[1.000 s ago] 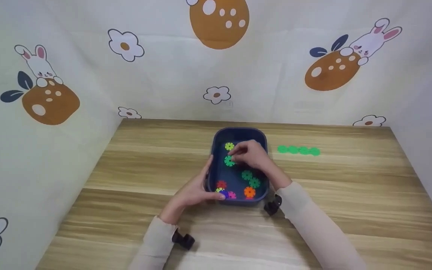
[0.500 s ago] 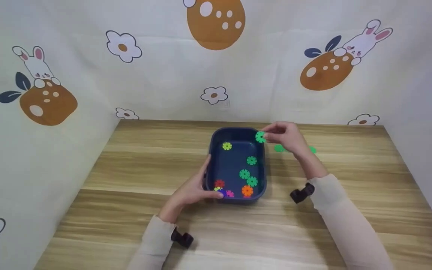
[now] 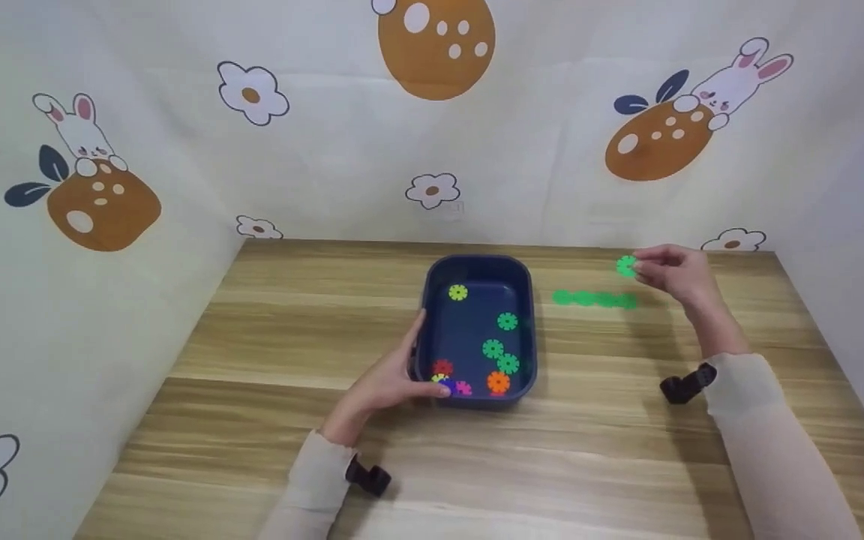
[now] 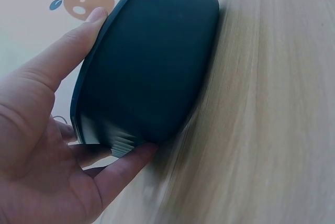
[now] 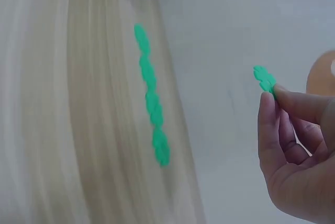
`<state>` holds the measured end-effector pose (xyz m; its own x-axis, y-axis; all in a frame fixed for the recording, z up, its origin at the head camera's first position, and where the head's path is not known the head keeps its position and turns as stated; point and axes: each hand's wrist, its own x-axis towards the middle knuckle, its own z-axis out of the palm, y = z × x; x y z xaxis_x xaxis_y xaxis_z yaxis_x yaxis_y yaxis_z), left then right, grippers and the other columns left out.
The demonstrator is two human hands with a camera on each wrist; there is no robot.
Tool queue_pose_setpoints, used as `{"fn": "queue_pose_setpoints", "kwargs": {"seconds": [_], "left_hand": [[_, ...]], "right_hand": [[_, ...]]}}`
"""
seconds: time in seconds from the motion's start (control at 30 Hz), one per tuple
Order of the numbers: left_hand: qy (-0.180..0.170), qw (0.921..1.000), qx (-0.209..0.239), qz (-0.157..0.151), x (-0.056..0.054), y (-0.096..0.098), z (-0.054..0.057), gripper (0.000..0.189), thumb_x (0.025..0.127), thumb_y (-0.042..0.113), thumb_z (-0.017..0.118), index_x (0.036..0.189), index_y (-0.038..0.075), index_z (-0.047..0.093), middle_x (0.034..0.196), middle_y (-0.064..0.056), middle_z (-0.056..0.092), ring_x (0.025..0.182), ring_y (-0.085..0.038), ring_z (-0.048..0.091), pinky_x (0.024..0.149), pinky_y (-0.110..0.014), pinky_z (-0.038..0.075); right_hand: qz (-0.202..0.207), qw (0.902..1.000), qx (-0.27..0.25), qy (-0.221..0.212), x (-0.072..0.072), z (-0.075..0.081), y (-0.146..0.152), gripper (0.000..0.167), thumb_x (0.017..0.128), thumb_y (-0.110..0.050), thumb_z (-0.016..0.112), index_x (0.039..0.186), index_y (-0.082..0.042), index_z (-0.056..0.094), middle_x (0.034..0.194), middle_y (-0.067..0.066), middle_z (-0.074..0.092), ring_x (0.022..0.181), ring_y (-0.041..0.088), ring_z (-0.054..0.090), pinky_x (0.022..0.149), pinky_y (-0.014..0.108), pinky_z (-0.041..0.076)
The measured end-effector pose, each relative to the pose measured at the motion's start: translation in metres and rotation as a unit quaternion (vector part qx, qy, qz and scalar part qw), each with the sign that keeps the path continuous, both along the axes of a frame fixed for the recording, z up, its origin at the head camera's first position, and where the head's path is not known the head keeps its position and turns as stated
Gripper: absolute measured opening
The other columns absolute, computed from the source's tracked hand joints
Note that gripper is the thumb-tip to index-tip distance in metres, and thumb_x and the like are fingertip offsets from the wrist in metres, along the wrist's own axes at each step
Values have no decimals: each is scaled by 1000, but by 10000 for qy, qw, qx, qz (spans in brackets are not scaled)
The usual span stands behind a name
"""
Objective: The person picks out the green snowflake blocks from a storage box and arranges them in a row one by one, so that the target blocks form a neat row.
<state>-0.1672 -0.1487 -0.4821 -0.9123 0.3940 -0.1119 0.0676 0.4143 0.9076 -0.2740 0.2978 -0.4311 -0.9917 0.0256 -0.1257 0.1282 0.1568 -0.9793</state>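
My right hand pinches a green snowflake building disc between thumb and fingertip, raised above the table. A little in front of it, a row of green snowflake discs lies on the table, end to end; the right wrist view shows the row well below the held disc. My left hand grips the dark blue plastic bin at its near left corner, thumb over the rim and fingers against the outer side. Inside the bin lie several discs, among them a green disc and an orange disc.
A yellow disc lies toward the bin's far end. Red, pink and blue discs cluster in its near left corner, partly under my thumb. The wooden table ends at a printed cloth backdrop behind and at both sides.
My right hand has lifted a green disc out of the bin and carried it right, past the row of green discs. The left hand keeps its place on the bin.
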Motion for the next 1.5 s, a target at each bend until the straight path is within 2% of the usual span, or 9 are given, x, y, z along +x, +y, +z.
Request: {"fn": "queue_pose_setpoints", "kwargs": {"seconds": [0.2, 0.33, 0.47, 0.63, 0.87, 1.07, 1.23, 1.33, 1.5], "left_hand": [[-65, 10000, 58, -1, -1, -2, 0, 123, 76, 25, 87, 162, 25, -2, 169, -13, 7, 149, -35, 27, 124, -57, 17], [-12, 10000, 43, -29, -2, -3, -1, 125, 75, 26, 88, 162, 24, -2, 169, -14, 7, 149, -35, 25, 124, -55, 16], [3, 10000, 46, -55, -2, -1, -2, 126, 75, 27, 89, 162, 24, -2, 169, -15, 7, 149, -34, 25, 125, -53, 16], [-45, 9999, 118, -84, 0, 0, -3, 125, 76, 26, 88, 162, 24, -3, 169, -14, 4, 150, -35, 23, 125, -55, 15], [-77, 9999, 10, 86, 2, -3, 0, 124, 76, 25, 88, 162, 27, -2, 169, -11, 3, 153, -34, 19, 125, -55, 13], [-123, 9999, -23, 96, 1, 0, 1, 124, 75, 24, 88, 162, 26, -2, 169, -12, 4, 152, -34, 20, 125, -55, 14], [-175, 9998, 29, 0, -1, 2, 1, 124, 76, 24, 87, 162, 26, -3, 169, -11, 3, 151, -34, 22, 125, -54, 14], [-124, 9999, 95, -28, -2, 2, 2, 125, 76, 24, 88, 162, 25, -3, 169, -13, 6, 147, -34, 28, 124, -54, 19], [-107, 9999, 102, -54, 1, 0, 1, 126, 75, 25, 88, 162, 24, -3, 168, -16, 8, 138, -35, 36, 119, -52, 30]], "right_hand": [[-304, 9990, -78, -323, 1, -14, 22, 11, 91, -1, 68, 96, -10, 70, 77, -14, 69, 72, -2, 68, 75, 16, 58], [-302, 9961, 648, -512, 2, -29, 31, 20, 93, -4, 67, 112, 1, 67, 76, -17, 66, 72, -4, 66, 76, 16, 58], [-313, 9852, 1455, -851, 5, -40, 34, 38, 95, -7, 64, 127, 11, 57, 86, -11, 62, 74, -4, 63, 76, 17, 58], [-478, 9717, 2125, -919, 6, -44, 31, 31, 92, -6, 66, 119, 9, 61, 89, -1, 61, 71, 1, 61, 69, 17, 57], [-341, 9492, 3036, -755, -1, -45, 22, 24, 91, -11, 68, 107, 6, 70, 94, 8, 68, 75, 9, 56, 61, 15, 47], [-312, 9589, 2627, -1020, -2, -46, 30, 29, 92, -13, 68, 112, 7, 68, 91, 1, 68, 73, 4, 58, 64, 15, 50], [-433, 9832, 1243, -1268, 3, -43, 39, 33, 95, -13, 65, 121, 5, 61, 78, -16, 65, 76, -3, 63, 77, 16, 57], [-559, 9892, 617, -1202, 5, -37, 36, 30, 96, -14, 64, 121, 2, 58, 76, -18, 65, 77, -4, 65, 80, 17, 58], [-531, 9924, 617, -923, 6, -27, 18, 31, 97, -21, 64, 119, -1, 56, 75, -21, 63, 76, -6, 65, 79, 15, 57]]}}
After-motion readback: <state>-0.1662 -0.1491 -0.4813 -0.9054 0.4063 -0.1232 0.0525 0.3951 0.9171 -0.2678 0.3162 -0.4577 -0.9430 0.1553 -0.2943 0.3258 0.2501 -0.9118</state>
